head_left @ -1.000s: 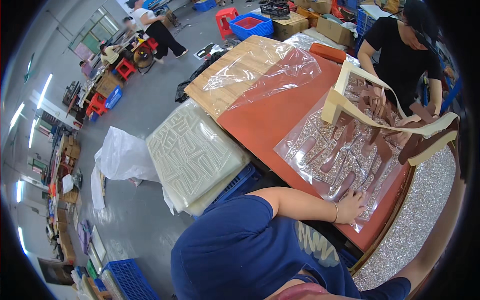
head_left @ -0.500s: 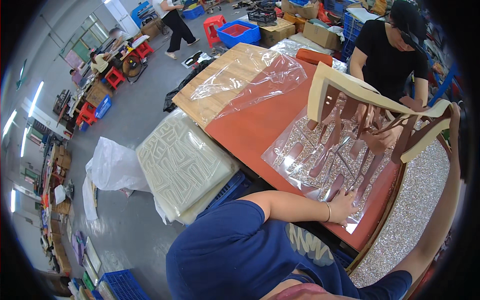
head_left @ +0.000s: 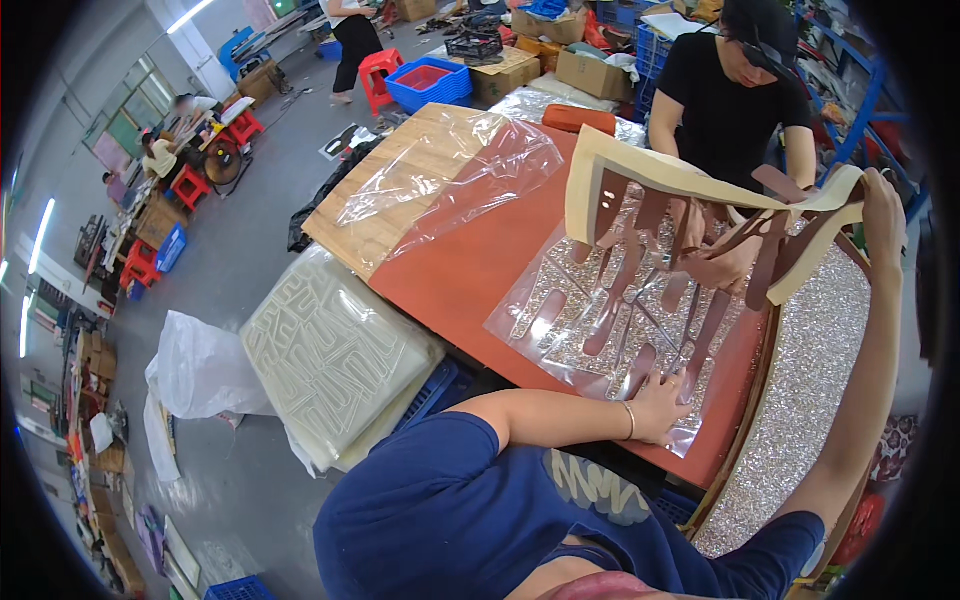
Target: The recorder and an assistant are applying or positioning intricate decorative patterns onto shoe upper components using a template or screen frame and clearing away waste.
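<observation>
My left hand lies with fingers spread on the near end of a clear plastic sheet, over glittery material with brown elongated shapes. At the right, my raised right hand grips the end of a cream-and-brown cut-out sheet. That sheet hangs raised and curved above the plastic, its brown strips dangling. Across the table, a co-worker's hands are among the strips; their fingers are partly hidden. A loose brown piece stands up near the co-worker's arm.
Beneath the plastic is a reddish-brown board. Silvery glitter material covers the surface at my right. A stack of pale patterned sheets stands to the left, beside a blue crate. An orange case lies at the back.
The whole view has shifted, moving the table leftward in the picture. My left hand still rests on the plastic, and the cut-out sheet stays raised. The co-worker's hands have shifted slightly among the strips.
</observation>
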`<state>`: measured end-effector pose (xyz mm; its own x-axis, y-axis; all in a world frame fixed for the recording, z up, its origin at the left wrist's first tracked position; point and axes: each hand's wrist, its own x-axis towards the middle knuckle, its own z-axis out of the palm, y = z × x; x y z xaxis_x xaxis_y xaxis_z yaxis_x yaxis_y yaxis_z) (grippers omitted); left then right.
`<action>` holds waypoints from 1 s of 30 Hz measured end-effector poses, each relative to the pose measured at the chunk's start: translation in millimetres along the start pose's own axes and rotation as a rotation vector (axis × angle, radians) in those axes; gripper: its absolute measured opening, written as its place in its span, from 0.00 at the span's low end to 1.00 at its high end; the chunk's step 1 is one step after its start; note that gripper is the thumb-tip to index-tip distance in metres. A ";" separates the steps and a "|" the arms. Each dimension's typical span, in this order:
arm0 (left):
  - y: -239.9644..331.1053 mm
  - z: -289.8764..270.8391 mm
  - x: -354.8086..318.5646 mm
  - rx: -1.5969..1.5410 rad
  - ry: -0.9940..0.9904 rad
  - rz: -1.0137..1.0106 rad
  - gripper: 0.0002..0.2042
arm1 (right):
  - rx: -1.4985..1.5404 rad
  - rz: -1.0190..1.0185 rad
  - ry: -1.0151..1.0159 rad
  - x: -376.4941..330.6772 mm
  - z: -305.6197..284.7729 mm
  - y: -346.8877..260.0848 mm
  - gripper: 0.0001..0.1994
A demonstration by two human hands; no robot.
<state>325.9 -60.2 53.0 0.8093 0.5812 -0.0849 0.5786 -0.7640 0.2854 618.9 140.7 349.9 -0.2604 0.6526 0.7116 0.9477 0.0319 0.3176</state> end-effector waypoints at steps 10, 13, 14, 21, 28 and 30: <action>-0.9 0.3 -2.4 -0.040 0.046 0.013 0.34 | 0.005 0.036 0.004 -4.8 -19.1 -19.4 0.03; -1.2 1.0 -3.0 -0.016 0.047 0.009 0.34 | 0.016 0.073 -0.019 -6.8 -22.6 -20.6 0.04; -1.1 0.9 -3.1 -0.014 0.057 0.009 0.34 | 0.017 0.065 -0.001 -6.4 -25.2 -20.8 0.04; -1.1 1.7 -3.9 -0.014 0.076 0.004 0.34 | 0.011 0.065 0.065 -0.5 -32.4 -17.9 0.05; -2.5 2.1 -1.2 0.023 0.059 0.024 0.34 | -0.005 0.022 0.062 1.6 -28.0 -24.4 0.03; -1.6 -2.3 -0.9 0.008 0.029 0.010 0.35 | -0.015 0.029 0.074 4.4 -27.9 -26.9 0.03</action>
<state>324.0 -58.9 54.8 0.8118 0.5814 -0.0540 0.5713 -0.7719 0.2789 587.1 121.7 362.0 -0.2459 0.5953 0.7650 0.9525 0.0020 0.3046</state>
